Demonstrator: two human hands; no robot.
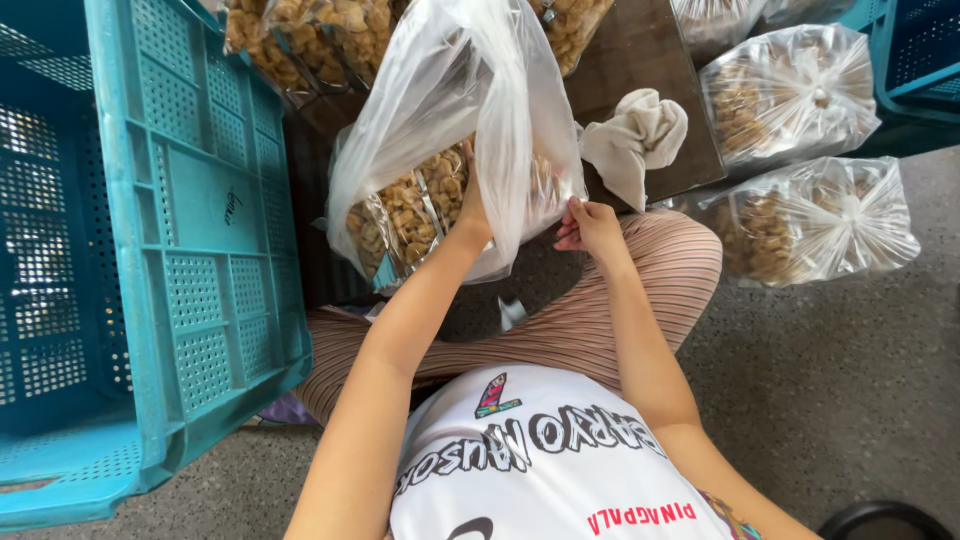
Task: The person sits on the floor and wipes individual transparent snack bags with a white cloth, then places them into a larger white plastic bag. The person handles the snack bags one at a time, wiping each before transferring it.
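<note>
The person is sitting on the floor (850, 400) with legs crossed and is packing snacks into a big clear bag (450, 130). The big clear bag is standing right in front of the knees, just beside the blue crate (190, 250), and small packs of brown snacks (410, 210) are sitting inside it. I think the filling step is going on now, or the person is setting the packs straight.

The left hand (472, 205) is reaching into the big clear bag. The plastic is hiding the fingers, so I cannot tell if this hand is holding a pack or is open. The right hand (588, 225) is pinching the edge of the big clear bag with closed fingers and is keeping the mouth open.

For the next move, I think the left hand needs to come out gently, and both hands need to gather the loose top so nothing is spilling.

To the right of the big clear bag, two full bags (800, 150) of the same snacks are lying with their tops tied shut. Behind the big clear bag, a beige cloth (635, 135) is lying on a dark board (640, 60). More snack packs (300, 40) are piling up behind the big clear bag too.
</note>
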